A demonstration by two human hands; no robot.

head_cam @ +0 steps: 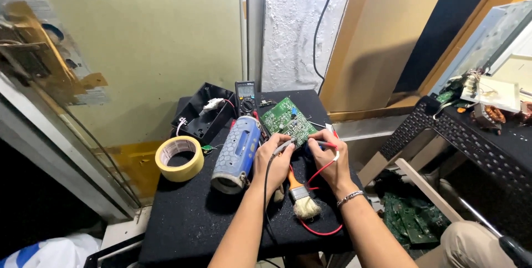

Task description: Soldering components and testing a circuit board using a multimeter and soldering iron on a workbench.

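- My left hand (273,160) is closed around a black test probe (285,145); its tip rests on the green circuit board (288,121).
- My right hand (330,160) is closed around a red test probe (327,144), also at the near edge of the board.
- The board lies toward the far edge of the counter (183,218), just in front of the meter (245,97).
- A grey and blue speaker (237,153) lies just left of my left hand; a tape roll (179,158) sits at the left edge.
- Risk: a probe tip could slip and bridge neighbouring solder points, because both tips stand close together.
- Risk: the red lead (321,229) loops around the brush (302,198) under my wrists; a snag there could pull the probe off its point.
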